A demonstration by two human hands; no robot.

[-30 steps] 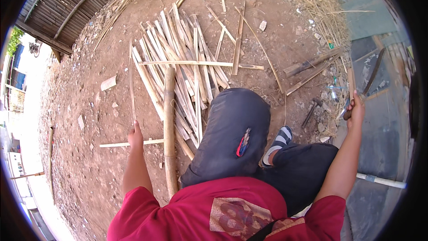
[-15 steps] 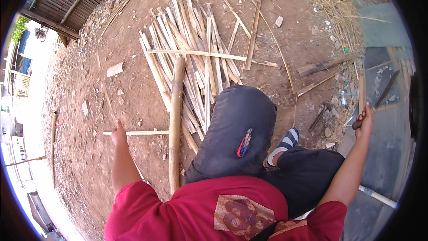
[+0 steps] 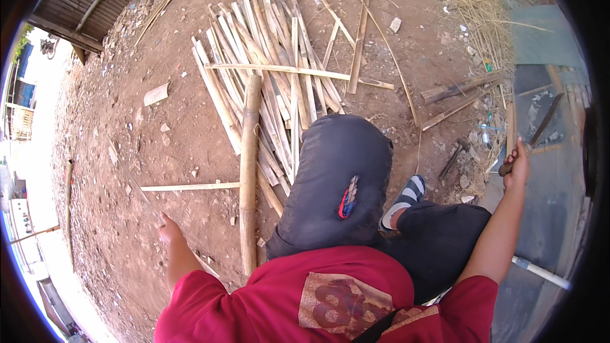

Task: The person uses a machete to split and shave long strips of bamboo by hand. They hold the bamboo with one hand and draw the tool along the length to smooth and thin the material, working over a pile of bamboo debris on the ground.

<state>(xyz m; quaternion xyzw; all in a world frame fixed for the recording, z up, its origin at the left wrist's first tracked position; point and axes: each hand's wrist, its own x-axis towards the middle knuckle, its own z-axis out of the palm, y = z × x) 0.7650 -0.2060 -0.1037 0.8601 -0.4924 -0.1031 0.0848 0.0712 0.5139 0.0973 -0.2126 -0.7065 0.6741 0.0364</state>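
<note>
Out to the left, my left hand (image 3: 170, 228) is closed around a long thin bamboo strip (image 3: 131, 178), slanting from the far left back toward my sleeve and partly blurred. My right hand (image 3: 518, 164), at the far right, grips the handle of a machete (image 3: 546, 121), its dark blade pointing up and away. A thick bamboo pole (image 3: 250, 146) lies lengthwise left of my knee. One pale bamboo stick (image 3: 190, 187) rests crosswise on the ground, its right end at the pole. Beyond the pole spreads a heap of split bamboo (image 3: 279, 82), with one strip lying across it.
Loose bamboo pieces (image 3: 361, 38) lie right of the heap, and thicker ones (image 3: 464, 87) farther right. A dark hammer-like tool (image 3: 452, 157) lies near my striped sock (image 3: 408, 194). Dry straw (image 3: 476, 19) borders a grey sheet (image 3: 540, 216) along the right side.
My left hand has moved down, toward my body, and the strip's far end has swung left. My right hand still holds the machete, shifted only slightly.
</note>
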